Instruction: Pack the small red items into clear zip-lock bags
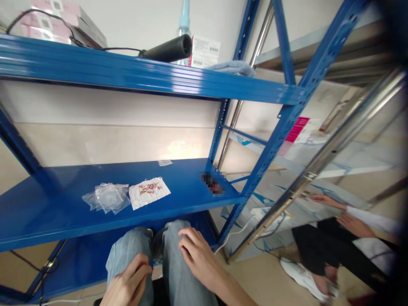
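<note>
My left hand [129, 282] rests on my left knee with the fingers curled loosely and nothing in it. My right hand [197, 253] lies flat on my right knee, fingers spread, holding nothing. In front of my knees runs a blue metal shelf [47, 212]. On it lie a heap of several clear plastic bags [106, 197] and, just to their right, a white sheet [149, 192] with small red and dark pieces on it. Both hands are well short of these things.
An upper blue shelf [127, 72] carries pink boxes [47, 21], a black cylinder [168, 49] with a cable, and a blue cloth [234, 68]. A small scrap [165, 162] lies at the shelf's back. Another person [344, 238] sits at the right, hands out, beside steel poles.
</note>
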### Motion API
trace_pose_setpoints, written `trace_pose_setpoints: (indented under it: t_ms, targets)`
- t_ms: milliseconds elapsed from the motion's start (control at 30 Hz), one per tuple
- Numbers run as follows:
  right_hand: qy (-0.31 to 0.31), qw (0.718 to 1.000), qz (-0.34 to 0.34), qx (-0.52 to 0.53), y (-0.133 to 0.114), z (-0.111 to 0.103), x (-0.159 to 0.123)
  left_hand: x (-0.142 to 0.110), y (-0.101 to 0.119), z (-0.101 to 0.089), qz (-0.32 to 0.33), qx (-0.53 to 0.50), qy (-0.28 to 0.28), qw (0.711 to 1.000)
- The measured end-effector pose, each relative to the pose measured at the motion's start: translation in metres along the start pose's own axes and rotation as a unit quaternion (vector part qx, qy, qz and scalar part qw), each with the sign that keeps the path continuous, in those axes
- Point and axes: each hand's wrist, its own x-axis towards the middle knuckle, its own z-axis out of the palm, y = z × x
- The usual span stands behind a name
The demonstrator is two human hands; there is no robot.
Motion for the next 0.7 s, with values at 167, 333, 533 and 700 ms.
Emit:
trace_pose_setpoints:
  t_ms: [167,333,533,700]
  targets:
    - [0.006,1.000,-0.029,0.004,-0.006,0.001,-0.007,-0.006,0.008,0.002,0.031,0.047,-0.023,0.998]
    - [0.004,0.998,-0.062,0.021,-0.008,0.007,-0.012,-0.010,0.021,0.004,0.072,0.088,-0.054,0.992]
    - [0.007,0.996,-0.074,0.049,-0.018,0.014,-0.014,-0.013,0.023,0.015,0.074,0.115,-0.108,0.985]
    - [-0.036,0.997,-0.071,0.017,-0.027,0.012,-0.014,-0.009,0.022,0.015,0.072,0.099,-0.113,0.986]
